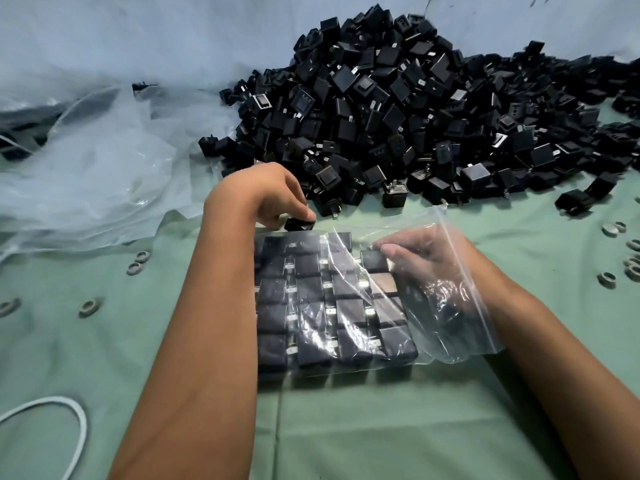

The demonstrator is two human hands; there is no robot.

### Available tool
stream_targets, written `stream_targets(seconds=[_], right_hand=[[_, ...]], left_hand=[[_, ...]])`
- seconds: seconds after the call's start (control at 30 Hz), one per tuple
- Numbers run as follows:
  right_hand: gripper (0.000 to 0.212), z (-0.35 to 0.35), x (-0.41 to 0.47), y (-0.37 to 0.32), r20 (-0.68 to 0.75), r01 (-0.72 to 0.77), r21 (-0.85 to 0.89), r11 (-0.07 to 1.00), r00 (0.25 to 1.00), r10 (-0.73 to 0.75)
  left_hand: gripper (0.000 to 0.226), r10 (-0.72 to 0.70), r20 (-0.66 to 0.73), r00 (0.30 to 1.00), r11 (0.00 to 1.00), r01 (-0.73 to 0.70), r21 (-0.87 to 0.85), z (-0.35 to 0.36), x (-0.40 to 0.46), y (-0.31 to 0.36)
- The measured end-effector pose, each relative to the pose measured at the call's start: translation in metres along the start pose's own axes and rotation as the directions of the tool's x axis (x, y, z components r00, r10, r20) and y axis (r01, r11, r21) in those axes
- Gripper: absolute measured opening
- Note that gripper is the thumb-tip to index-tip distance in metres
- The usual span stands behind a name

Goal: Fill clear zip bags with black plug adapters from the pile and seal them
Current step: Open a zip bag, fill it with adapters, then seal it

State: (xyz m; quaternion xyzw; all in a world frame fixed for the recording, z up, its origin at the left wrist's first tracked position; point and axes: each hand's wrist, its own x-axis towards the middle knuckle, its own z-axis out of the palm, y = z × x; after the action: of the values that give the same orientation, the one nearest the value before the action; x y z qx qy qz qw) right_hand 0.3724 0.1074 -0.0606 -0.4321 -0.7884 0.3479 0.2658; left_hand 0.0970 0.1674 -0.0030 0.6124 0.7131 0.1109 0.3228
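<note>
The left hand (273,195) is pinching one black adapter (299,223) at the pile's (415,116) near edge. The right hand (426,261), inside the clear zip bag (460,306) lying on the green surface (381,427), is apparently curling fingers onto another adapter (374,260), probably seating it beside the packed rows.

One filling zip bag (346,306), one adapter pile (415,116), two hands (273,192), several grey rings (606,279)

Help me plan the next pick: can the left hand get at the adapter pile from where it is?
Probably yes: the left hand pinches one adapter at the pile's near edge, nothing between.
</note>
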Motion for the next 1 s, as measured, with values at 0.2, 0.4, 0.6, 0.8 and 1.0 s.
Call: stream_targets(seconds=[0.2, 0.4, 0.6, 0.8, 1.0], right_hand=[[0.016, -0.002, -0.004, 0.005, -0.077, -0.116, 0.05, 0.992, 0.99, 0.12], [0.025, -0.035, -0.011, 0.009, -0.097, -0.244, 0.004, 0.97, 0.965, 0.243], [0.014, -0.049, -0.01, 0.02, -0.593, -0.145, 0.067, 0.987, 0.79, 0.156], [0.054, -0.045, -0.009, 0.016, -0.433, 0.211, 0.111, 0.971, 0.89, -0.144], [0.03, -0.054, -0.011, 0.02, -0.533, 0.199, 0.273, 0.941, 0.846, -0.024]], left_hand=[[0.02, 0.023, 0.034, 0.999, 0.998, -0.025, 0.052, 0.002, 0.0, 0.003], [0.019, 0.129, -0.043, 0.991, 0.964, -0.135, -0.228, -0.014, -0.009, 0.005], [0.023, 0.348, -0.096, 0.933, 0.686, -0.323, -0.652, 0.001, -0.028, 0.051], [0.027, 0.241, -0.148, 0.959, 0.632, -0.27, -0.726, 0.079, -0.03, 0.116], [0.032, 0.221, -0.164, 0.962, 0.677, -0.272, -0.684, 0.112, -0.03, 0.128]])
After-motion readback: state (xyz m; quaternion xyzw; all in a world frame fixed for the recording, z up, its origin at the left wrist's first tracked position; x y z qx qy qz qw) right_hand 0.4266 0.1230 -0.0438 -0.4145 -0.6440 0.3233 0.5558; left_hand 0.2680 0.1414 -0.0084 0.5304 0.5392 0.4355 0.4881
